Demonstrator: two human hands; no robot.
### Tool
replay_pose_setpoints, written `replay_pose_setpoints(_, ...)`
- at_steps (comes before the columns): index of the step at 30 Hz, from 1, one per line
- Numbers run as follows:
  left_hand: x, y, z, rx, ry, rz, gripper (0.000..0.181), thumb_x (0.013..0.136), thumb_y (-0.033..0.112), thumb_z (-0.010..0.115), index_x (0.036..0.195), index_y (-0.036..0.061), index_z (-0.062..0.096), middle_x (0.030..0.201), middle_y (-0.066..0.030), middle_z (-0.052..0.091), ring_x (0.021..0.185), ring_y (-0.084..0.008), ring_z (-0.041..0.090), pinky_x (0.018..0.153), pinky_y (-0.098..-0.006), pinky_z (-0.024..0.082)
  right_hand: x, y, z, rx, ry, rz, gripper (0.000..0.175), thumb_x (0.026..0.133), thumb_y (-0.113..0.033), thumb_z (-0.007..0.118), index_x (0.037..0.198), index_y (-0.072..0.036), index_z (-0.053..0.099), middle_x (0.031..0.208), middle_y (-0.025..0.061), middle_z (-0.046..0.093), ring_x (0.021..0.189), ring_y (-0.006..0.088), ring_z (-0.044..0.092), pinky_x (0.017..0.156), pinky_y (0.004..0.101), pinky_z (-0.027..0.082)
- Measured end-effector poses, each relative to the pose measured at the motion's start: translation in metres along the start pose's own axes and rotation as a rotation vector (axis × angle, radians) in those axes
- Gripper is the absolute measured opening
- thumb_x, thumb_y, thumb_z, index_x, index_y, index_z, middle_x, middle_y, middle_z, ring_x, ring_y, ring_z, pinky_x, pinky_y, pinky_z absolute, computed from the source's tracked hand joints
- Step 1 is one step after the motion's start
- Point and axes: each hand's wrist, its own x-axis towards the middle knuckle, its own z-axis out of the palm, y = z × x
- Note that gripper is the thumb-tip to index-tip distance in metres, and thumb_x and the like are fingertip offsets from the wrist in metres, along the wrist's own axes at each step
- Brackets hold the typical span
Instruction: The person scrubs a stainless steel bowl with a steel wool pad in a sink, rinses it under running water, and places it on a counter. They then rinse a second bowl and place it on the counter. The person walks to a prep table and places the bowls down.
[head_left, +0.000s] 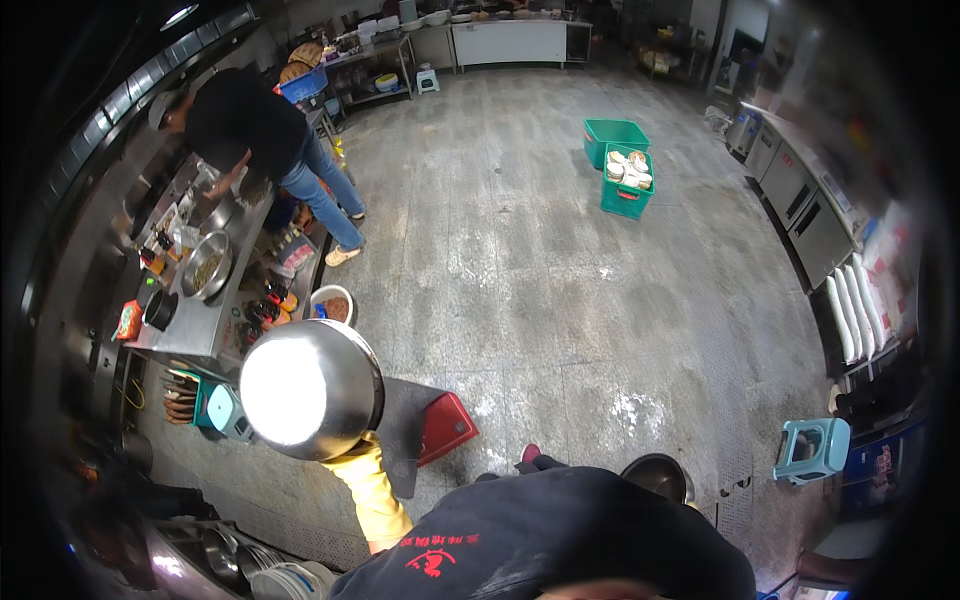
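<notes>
My left hand (362, 465), in a yellow rubber glove, grips the lower edge of a large round stainless-steel vessel (352, 382). The vessel is raised out to my left, and its shiny rounded side reflects a bright light. What is inside it cannot be seen. Beside my right hip shows a dark-looking steel basin (654, 478), partly covered by my body. A small yellowish sliver (692, 505) at its edge may be my right glove; the rest of my right hand is hidden behind my dark shirt.
A red plastic item (448, 427) lies on the floor near the raised vessel. To the left, a person (240, 127) bends over a steel worktable (191, 326). Green crates (628, 204) stand ahead. A light-blue stool (814, 450) is at right, a white tub (347, 294) at left.
</notes>
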Motion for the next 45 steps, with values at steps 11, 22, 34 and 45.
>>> replay_pose_setpoints(11, 0.094, 0.142, 0.208, -0.17, -0.172, -0.047, 0.146, 0.068, 0.058, 0.093, 0.164, -0.008, 0.005, 0.159, -0.0368, 0.031, 0.148, -0.0508, 0.04, 0.124, -0.0592, 0.035, 0.08, -0.369, 0.04, -0.12, -0.053, -0.34, 0.098, 0.114, -0.063, 0.007, 0.124, 0.01, 0.073, 0.124, 0.0316, 0.074, 0.131, 0.0459, 0.064, 0.114, 0.0512, 0.047)
replay_pose_setpoints(22, 0.205, 0.28, 0.547, -1.578, -0.372, -1.252, 0.098, 0.088, 0.079, 0.064, 0.167, 0.0404, 0.02, 0.173, -0.0011, 0.026, 0.148, -0.0366, 0.037, 0.081, -0.0596, 0.064, 0.074, -0.637, -0.017, -0.151, 0.034, -0.129, 0.085, 0.117, -0.052, 0.013, 0.132, 0.011, 0.068, 0.134, 0.0291, 0.071, 0.133, 0.044, 0.064, 0.115, 0.0502, 0.049)
replay_pose_setpoints(34, 0.373, 0.421, 0.891, -1.695, -0.511, -1.839, 0.114, 0.071, 0.107, 0.046, 0.161, 0.0377, 0.042, 0.167, -0.0003, 0.043, 0.145, -0.0382, 0.044, 0.086, -0.0648, 0.057, 0.169, -0.973, 0.052, -0.023, 0.073, -0.151, 0.058, 0.109, -0.034, 0.034, 0.129, 0.011, 0.065, 0.124, 0.0323, 0.071, 0.123, 0.0485, 0.066, 0.106, 0.0527, 0.051)
replay_pose_setpoints(45, 0.466, 0.495, 1.132, -1.674, -0.248, -1.939, 0.116, 0.073, 0.105, 0.047, 0.165, 0.0358, 0.035, 0.173, 0.0, 0.034, 0.154, -0.0371, 0.034, 0.105, -0.0665, 0.049, 0.286, -1.405, 0.091, -0.047, 0.067, -0.499, 0.039, 0.1, -0.017, 0.05, 0.124, 0.011, 0.063, 0.115, 0.0349, 0.071, 0.114, 0.0524, 0.068, 0.096, 0.0553, 0.053)
